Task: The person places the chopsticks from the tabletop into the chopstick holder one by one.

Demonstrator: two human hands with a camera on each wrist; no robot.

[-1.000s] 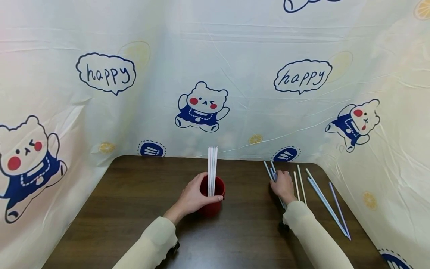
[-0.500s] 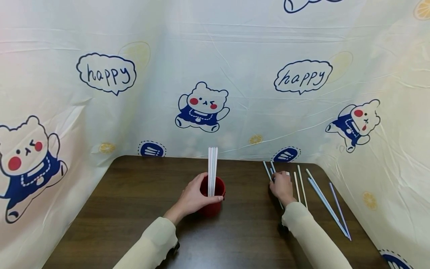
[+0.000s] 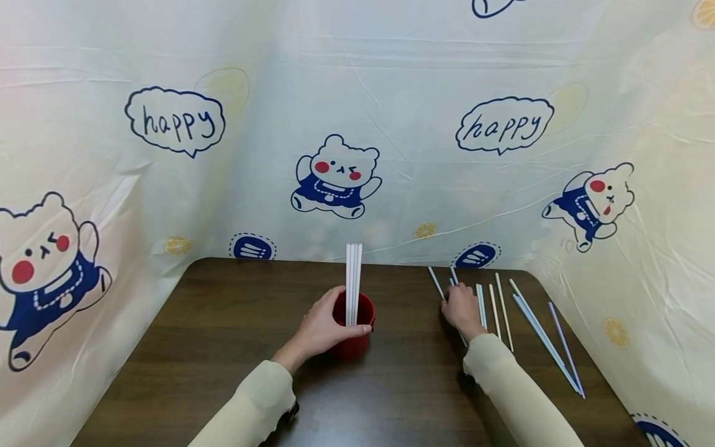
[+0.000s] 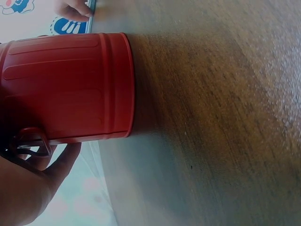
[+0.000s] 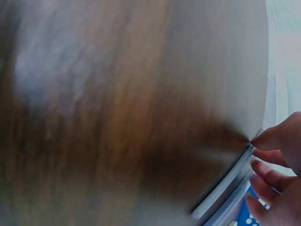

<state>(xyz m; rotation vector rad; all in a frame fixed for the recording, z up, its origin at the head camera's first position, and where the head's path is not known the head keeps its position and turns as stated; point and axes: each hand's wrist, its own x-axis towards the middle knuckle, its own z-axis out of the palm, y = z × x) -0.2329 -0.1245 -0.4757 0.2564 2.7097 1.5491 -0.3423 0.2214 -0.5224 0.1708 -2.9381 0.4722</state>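
My left hand (image 3: 324, 326) grips a small red bucket (image 3: 350, 349) near its rim, thumb at the front. Several white sticks (image 3: 354, 279) stand upright inside it. The left wrist view shows the bucket's ribbed side (image 4: 61, 89) and a wire handle (image 4: 33, 141) by my palm. Over on the right, my right hand (image 3: 465, 310) pinches a thin pale blue stick (image 3: 435, 282) at the tabletop. Up close, thumb and fingers meet at that stick (image 5: 223, 183), with more blue sticks lying right beside it. My hand hides the stick's middle in the head view.
Right of that hand lie short blue sticks (image 3: 481, 304), two cream sticks (image 3: 504, 310), longer light blue sticks (image 3: 542, 335) and a purple stick (image 3: 564, 347). A printed curtain (image 3: 419, 93) hangs behind and beside the brown wooden table (image 3: 234, 316).
My right hand has moved slightly left, and the far end of the pinched blue stick has swung left, away from its neighbours. The left hand and bucket have stayed put.
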